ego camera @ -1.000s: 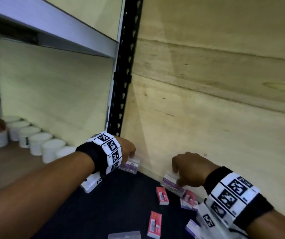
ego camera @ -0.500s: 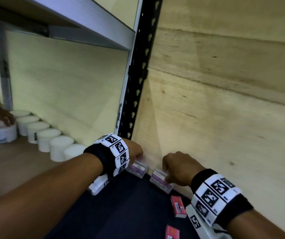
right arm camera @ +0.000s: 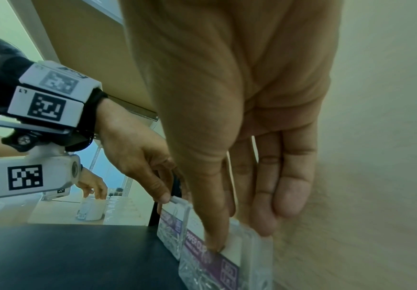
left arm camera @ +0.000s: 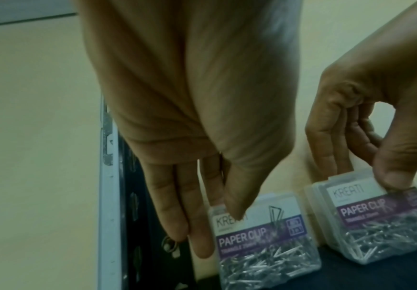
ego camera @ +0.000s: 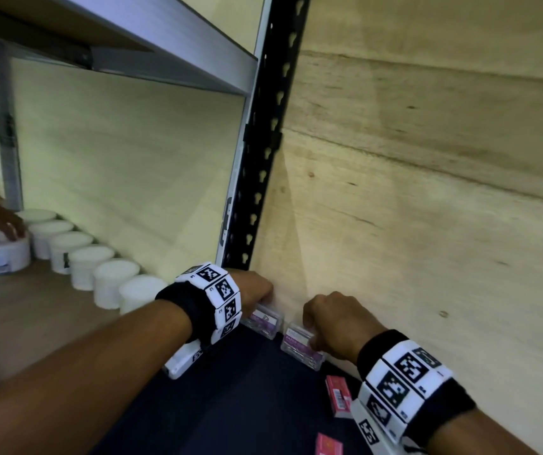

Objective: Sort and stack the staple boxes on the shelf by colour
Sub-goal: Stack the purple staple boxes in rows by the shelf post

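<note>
Both hands now pinch clear purple-labelled boxes: left hand (ego camera: 254, 288), right hand (ego camera: 335, 323); boxes nearer together.

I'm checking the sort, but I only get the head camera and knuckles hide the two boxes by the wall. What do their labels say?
Observer: In the left wrist view, the left box and the right box both read PAPER CLIP on a purple band.
Operator: Can you see inside?
Observer: Yes, both are clear plastic, with loose metal clips showing.
Operator: Is the right hand gripping?
Observer: The right hand pinches the right box's top, thumb in front, fingers behind.
</note>
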A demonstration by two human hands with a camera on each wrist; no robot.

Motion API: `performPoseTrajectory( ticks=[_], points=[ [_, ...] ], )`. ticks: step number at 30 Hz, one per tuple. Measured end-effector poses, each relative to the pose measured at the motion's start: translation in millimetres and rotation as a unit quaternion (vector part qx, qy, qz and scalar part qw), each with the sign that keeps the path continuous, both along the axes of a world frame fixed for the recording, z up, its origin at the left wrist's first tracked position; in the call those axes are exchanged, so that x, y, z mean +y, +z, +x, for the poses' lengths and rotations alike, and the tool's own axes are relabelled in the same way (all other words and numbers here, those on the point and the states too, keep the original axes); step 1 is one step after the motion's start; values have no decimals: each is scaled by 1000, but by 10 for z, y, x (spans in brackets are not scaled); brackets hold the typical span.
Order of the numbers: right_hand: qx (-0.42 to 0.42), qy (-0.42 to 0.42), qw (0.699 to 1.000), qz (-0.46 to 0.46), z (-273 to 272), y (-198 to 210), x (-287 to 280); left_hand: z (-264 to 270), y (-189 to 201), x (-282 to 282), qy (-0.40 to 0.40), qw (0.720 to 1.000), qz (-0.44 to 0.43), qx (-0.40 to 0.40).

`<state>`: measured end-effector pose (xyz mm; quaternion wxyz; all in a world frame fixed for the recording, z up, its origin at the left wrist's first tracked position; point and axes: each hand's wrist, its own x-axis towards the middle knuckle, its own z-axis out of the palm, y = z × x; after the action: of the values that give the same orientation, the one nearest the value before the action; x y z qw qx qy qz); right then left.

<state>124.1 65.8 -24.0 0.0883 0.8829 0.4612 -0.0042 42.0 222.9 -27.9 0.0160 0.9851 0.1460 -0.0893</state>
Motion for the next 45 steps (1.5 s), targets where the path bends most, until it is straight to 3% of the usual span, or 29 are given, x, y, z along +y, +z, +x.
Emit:
performPoseTrajectory(
  ticks=[7, 16, 21, 31, 38, 45],
  points=[
    [-36, 12, 999, 2, -14, -63, -17, -32, 15, -30, 7, 1000, 6, -18],
    [-23, 10, 1000, 12, -34, -119, -100, -105, -114, 25, -29, 996, 43, -77],
    [14, 12, 1000, 18, -68, -27, -367, -192, -35, -60, -38, 994, 73, -77],
    [53, -52, 996, -45, -197, 371, -1238, -650, 426, -724, -58, 996, 43, -59],
    [61, -90, 989, -98, -489, 363, -1820, -954, 367, -1320, -45, 998, 0, 33],
    [85, -132, 981, -109, -628, 246, -2125, -1139, 191, -1564, -40, 993, 16, 111]
  ],
)
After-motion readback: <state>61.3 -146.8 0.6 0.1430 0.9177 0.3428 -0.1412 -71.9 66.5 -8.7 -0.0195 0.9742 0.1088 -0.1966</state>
